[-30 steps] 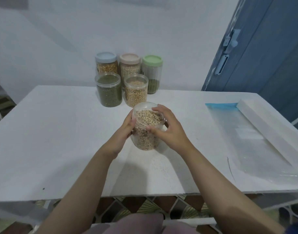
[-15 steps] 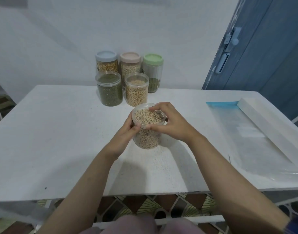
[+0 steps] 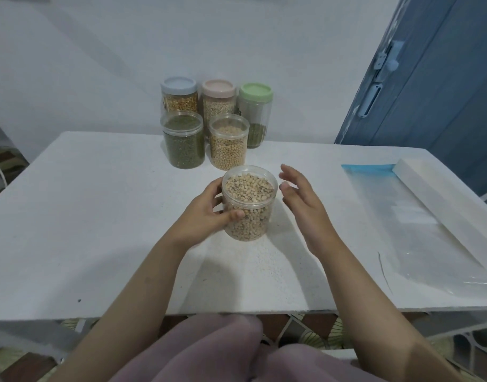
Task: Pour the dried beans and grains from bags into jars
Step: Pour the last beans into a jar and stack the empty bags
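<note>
Near the middle of the white table (image 3: 85, 216), a clear jar (image 3: 249, 205) of pale, dark-eyed beans, full nearly to the rim. Behind it: clear jar of green grains (image 3: 183, 140); clear jar of tan round beans (image 3: 228, 146). Back row, lidded: blue-lid jar (image 3: 179, 93), yellow kernels; pink-lid jar (image 3: 219, 99), pale grains; green-lid jar (image 3: 255, 114), mostly empty. Flat clear bag (image 3: 419, 224) lies at right. My left hand (image 3: 206, 213) grips the near jar, fingers curled round its side. My right hand (image 3: 300, 199) hovers just beside it, fingers loosely spread, touching nothing.

White table (image 3: 99, 216), blue door (image 3: 443, 106)
</note>
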Action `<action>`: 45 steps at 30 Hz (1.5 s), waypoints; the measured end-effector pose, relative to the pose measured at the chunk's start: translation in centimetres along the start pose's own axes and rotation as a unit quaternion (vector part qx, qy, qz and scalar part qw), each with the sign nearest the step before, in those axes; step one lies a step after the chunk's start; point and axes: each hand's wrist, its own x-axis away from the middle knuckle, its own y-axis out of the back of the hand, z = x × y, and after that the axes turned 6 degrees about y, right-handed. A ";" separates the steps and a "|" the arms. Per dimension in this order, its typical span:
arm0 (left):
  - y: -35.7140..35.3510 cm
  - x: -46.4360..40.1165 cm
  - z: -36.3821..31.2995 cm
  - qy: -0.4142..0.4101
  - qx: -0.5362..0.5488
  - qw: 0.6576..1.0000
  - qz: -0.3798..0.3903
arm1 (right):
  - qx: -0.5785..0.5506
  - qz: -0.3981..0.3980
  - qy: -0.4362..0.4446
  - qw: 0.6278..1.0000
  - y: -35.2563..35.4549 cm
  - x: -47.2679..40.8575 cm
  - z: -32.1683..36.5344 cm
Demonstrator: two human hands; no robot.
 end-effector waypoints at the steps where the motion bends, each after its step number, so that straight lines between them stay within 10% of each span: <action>1: 0.0 0.0 0.0 0.002 0.003 1.000 0.001 | -0.003 0.020 -0.006 1.000 -0.1 -0.1 0.0; 6: 0.0 -0.1 0.0 0.006 0.011 1.000 0.007 | 0.020 -0.056 0.018 0.998 0.4 -0.5 -0.1; 11: 0.4 -0.4 0.2 0.008 0.028 0.999 0.026 | 0.102 0.207 0.039 0.972 0.9 -1.6 0.3; 18: -0.1 -0.8 0.5 -0.014 0.014 1.000 0.006 | 0.131 0.095 0.091 0.983 -0.9 -1.0 -1.0; 26: 0.5 -1.6 0.4 -0.001 0.020 0.999 0.046 | 0.075 0.233 0.009 0.969 1.8 -3.7 -0.1; 37: 0.1 -3.1 0.2 -0.039 -0.112 0.992 0.042 | 0.112 0.106 0.051 0.987 1.7 -3.1 -0.9; 45: -0.5 -8.2 0.3 -0.106 -0.352 0.916 -0.160 | 0.166 0.013 0.048 0.985 1.9 -6.9 -2.3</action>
